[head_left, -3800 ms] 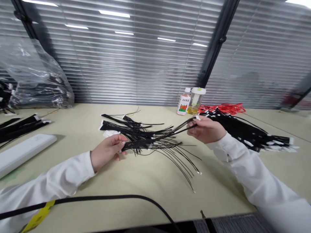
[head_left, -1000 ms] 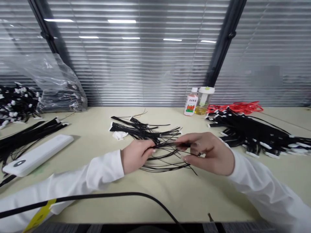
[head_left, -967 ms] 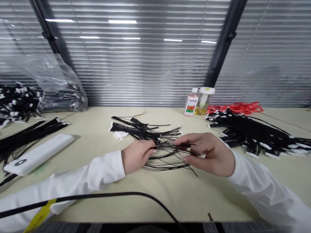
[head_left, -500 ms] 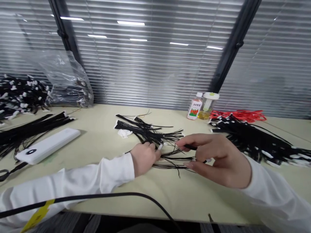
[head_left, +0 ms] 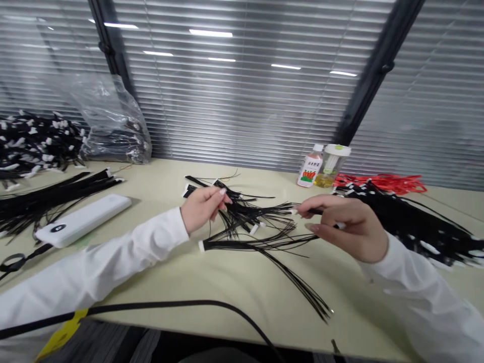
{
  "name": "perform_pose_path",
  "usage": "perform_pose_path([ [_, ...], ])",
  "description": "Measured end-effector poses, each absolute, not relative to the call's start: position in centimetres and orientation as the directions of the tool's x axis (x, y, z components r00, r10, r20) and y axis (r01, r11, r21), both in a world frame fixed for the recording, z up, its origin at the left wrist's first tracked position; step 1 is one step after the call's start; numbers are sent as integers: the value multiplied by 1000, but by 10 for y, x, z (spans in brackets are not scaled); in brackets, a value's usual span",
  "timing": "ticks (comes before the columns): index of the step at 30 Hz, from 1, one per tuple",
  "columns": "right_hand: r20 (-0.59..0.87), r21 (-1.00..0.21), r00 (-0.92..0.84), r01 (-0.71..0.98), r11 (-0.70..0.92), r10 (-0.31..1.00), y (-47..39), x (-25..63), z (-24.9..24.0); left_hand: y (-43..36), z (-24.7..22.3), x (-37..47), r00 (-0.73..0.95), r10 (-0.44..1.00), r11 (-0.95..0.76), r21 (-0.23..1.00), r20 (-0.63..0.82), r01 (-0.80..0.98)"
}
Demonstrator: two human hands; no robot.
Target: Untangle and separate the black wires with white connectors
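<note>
My left hand [head_left: 206, 207] is over the black wire bundles [head_left: 245, 206] in the middle of the table. Its thumb and fingertips are pressed together; what they hold, if anything, is too small to tell. My right hand [head_left: 346, 227] is closed on a black cable [head_left: 315, 212], and a small white end shows by the fingertips. Below the hands lies a wire harness [head_left: 230, 245] with a white connector at its left end. Its thin wires spread to the right, some toward the front of the table.
At left are a white power bank [head_left: 85, 219], black cables [head_left: 64, 194], a pile of white-tipped cables [head_left: 38, 143] and a plastic bag [head_left: 117, 126]. A juice bottle [head_left: 310, 166], a lidded cup [head_left: 333, 166], red cables [head_left: 389, 182] and more black cables [head_left: 408, 217] stand or lie at right.
My left hand has lifted off the wires and moved left and up. The wire harness below now lies further left and nearer the front, its wires fanned out. My right hand moved slightly up.
</note>
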State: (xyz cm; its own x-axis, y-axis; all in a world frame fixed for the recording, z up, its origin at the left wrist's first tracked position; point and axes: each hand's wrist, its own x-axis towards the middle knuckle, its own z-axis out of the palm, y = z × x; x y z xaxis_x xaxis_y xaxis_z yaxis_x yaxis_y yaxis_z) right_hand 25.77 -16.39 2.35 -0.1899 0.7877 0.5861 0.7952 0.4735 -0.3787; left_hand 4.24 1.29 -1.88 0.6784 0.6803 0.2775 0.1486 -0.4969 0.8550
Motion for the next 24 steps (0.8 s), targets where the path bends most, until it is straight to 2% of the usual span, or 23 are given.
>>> perform_pose_path([
  [2,596,-389,-167,796,464,786,-161,265,13,28,-26,44,656,744,-325,926,126,190],
  [4,615,-385,-160,793,472,772,-159,268,7,40,-36,46,656,754,-320,889,30,328],
  [5,626,-384,-160,788,481,763,-158,268,5,44,-40,46,647,760,-406,821,60,402],
  [8,660,-381,-164,768,514,733,-158,267,4,46,-41,41,635,722,-676,476,275,562],
  [10,675,-377,-166,760,530,719,-157,267,4,39,-33,32,710,650,-753,355,270,554],
  [11,677,-380,-158,761,526,719,-157,267,3,34,-28,27,803,571,-794,362,170,489],
  [13,677,-398,-124,768,503,725,-155,269,2,23,-20,18,941,305,-835,433,-148,339],
  [14,680,-410,-104,766,495,725,-155,270,2,19,-18,14,950,253,-851,426,-182,308],
  [17,697,-472,-60,711,521,714,-153,276,0,11,-23,11,944,325,-852,418,-52,316],
  [19,717,-541,-4,628,559,698,-154,279,3,10,-30,15,899,438,-739,559,-25,376],
  [21,728,-612,104,543,575,677,-154,278,9,9,-35,22,843,533,-536,743,-72,402],
  [24,718,-683,246,429,592,651,-151,269,27,3,-38,37,808,573,-265,903,-136,339],
])
